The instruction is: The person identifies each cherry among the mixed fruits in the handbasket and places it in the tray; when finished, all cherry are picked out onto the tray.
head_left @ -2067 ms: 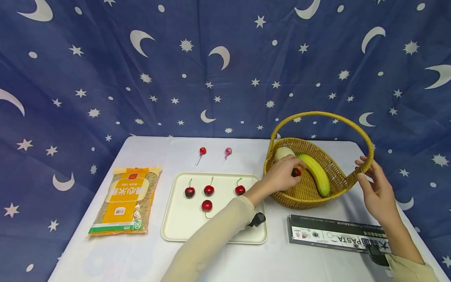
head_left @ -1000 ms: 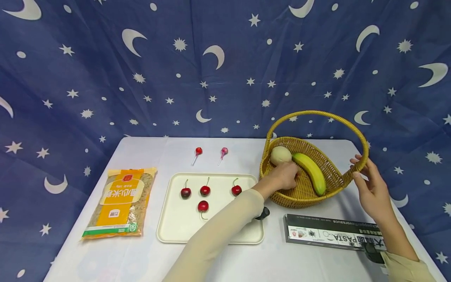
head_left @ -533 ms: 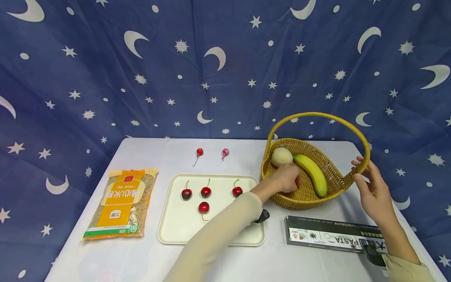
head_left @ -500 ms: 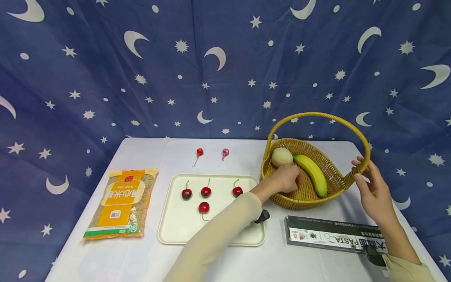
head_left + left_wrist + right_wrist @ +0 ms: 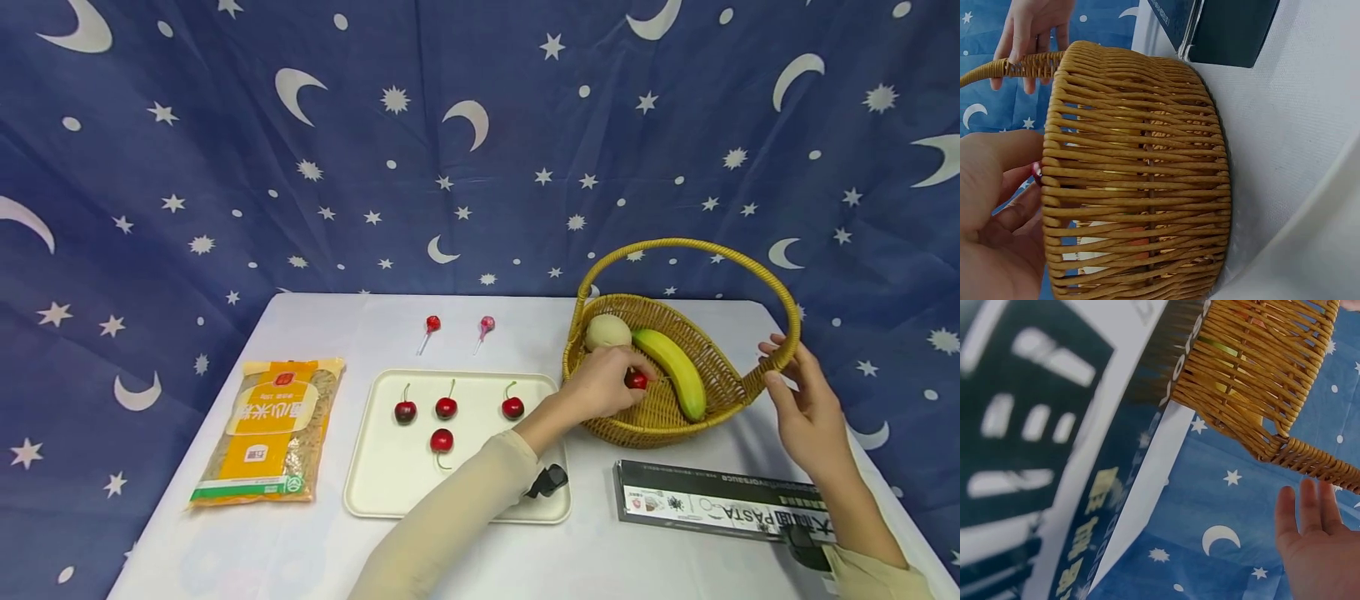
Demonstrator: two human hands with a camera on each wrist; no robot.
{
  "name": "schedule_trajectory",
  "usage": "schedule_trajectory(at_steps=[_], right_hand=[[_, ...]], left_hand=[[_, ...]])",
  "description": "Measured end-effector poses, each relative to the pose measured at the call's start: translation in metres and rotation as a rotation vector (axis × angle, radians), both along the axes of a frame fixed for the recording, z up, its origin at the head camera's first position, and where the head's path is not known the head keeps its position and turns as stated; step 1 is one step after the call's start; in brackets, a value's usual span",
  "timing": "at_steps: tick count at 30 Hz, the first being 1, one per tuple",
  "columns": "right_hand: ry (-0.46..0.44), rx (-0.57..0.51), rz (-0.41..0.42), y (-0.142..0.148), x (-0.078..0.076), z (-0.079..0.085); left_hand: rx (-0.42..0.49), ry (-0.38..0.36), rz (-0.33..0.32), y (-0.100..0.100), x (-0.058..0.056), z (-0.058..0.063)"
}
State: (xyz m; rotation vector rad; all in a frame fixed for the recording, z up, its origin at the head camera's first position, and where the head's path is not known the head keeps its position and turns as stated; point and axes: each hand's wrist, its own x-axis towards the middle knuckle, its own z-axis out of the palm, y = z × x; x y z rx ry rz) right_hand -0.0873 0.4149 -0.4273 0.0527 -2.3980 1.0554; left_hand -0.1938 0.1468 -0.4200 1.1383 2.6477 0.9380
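My left hand (image 5: 606, 382) reaches over the near rim of the wicker basket (image 5: 645, 435) and pinches a red cherry (image 5: 636, 380) between thumb and fingers. In the left wrist view a small part of that cherry (image 5: 1036, 170) shows at the fingertips, right at the basket's rim. A banana (image 5: 673, 371) and a pale round fruit (image 5: 607, 332) lie inside the basket. At the right end of the basket my right hand (image 5: 812, 408) holds the foot of the arched handle (image 5: 787, 350) loosely, thumb in front and fingers behind.
Several cherries lie on the cream tray (image 5: 375, 492), which my left forearm crosses. Two lollipops (image 5: 432, 323) are behind the tray. A yellow food bag (image 5: 270, 433) lies at left. A black pasta box (image 5: 697, 500) lies in front of the basket, under my right wrist.
My left hand went down into the basket, then rose and turned, so the cherry shows again between its fingers. My right hand has stayed at the handle. The head view shifted slightly.
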Motion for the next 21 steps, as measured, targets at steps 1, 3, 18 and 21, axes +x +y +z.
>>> schedule_trajectory(at_steps=[1,3,18,21], right_hand=[[-0.002,-0.001,-0.001,0.0,0.0,0.0],[-0.007,0.0,-0.004,0.0,0.001,-0.001],[0.005,-0.006,0.002,-0.001,-0.002,0.0],[0.003,-0.006,-0.001,0.0,-0.002,0.0]], left_hand=[[0.002,0.008,0.003,-0.001,0.001,0.0],[0.005,0.021,0.01,-0.003,0.002,0.001],[0.075,0.045,0.007,-0.012,0.007,0.002],[0.082,0.05,0.004,-0.013,0.008,0.003]])
